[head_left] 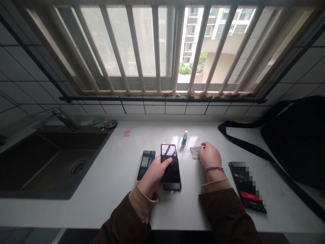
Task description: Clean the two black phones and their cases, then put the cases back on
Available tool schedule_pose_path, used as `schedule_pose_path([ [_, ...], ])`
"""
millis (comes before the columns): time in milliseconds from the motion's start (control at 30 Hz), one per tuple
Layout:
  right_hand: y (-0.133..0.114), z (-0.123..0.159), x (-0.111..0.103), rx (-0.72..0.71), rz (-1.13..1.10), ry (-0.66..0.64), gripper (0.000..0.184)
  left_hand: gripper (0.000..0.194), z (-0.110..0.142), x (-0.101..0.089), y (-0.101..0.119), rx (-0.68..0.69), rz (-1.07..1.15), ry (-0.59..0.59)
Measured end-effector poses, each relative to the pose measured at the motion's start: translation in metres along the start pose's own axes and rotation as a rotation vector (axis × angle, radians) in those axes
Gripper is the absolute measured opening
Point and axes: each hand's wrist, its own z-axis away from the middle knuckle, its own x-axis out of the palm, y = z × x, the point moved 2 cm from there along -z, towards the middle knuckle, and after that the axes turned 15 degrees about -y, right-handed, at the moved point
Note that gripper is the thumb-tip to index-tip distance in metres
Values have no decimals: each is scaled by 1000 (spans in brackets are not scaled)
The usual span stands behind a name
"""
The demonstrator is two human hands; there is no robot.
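A black smartphone (pixel 170 173) is gripped in my left hand (pixel 156 171), thumb across its glass and screen facing up. Beneath its lower end, the edge of another dark phone (pixel 172 186) shows on the counter. Just left of my hand lies a further phone (pixel 147 162), partly covered by my fingers. My right hand (pixel 210 156), with a thin bracelet at the wrist, has its fingers closed on the right edge of a grey cloth (pixel 195 152) lying on the counter. Behind it stands a small white dropper bottle (pixel 185 138) with a blue label.
A dark sink (pixel 63 159) with a chrome faucet (pixel 66 120) is at left, a drain strainer (pixel 110 124) at its corner. One pink sticky note (pixel 126 133) lies on the white counter (pixel 111 203). At right are a lit phone (pixel 245 186) and a black bag (pixel 297 142) with its strap.
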Motion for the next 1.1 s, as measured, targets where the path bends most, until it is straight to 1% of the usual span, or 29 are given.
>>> schedule_pose_path([
  [133, -3, 3, -3, -11, -7, 26, 35, 24, -1, -2, -2, -4, 16, -5],
  [233, -11, 9, -11, -79, -42, 74, 37, 26, -1, -3, -2, 2, 58, 0],
  [333, -25, 18, -18, -224, -113, 116, 37, 26, -1, -3, -2, 2, 59, 1],
  [400, -35, 25, -19, -367, -245, 111, 39, 29, -1, -2, -3, 3, 63, -11],
  [467, -44, 32, -13, -486, -417, 24, 41, 35, -2, -2, -3, 16, 86, -36],
  [533, -52, 36, -2, -527, -562, -151, 45, 38, -2, -2, -4, 40, 89, -69],
  [633, -60, 38, 17, -511, -764, -417, 52, 41, -2, -3, -5, 77, 32, -124],
  [667, -62, 39, 22, -492, -839, -475, 53, 42, -2, -3, -5, 83, 7, -137],
  [733, -65, 39, 29, -446, -960, -540, 52, 46, -2, -3, -6, 80, -39, -145],
  [833, -66, 40, 34, -385, -1038, -556, 52, 49, -2, -3, -8, 59, -76, -134],
  [967, -66, 41, 37, -328, -1067, -561, 49, 48, -1, 0, -8, 42, -42, -131],
  [1100, -65, 40, 42, -288, -1065, -556, 43, 48, -1, 2, -8, 65, -15, -137],
])
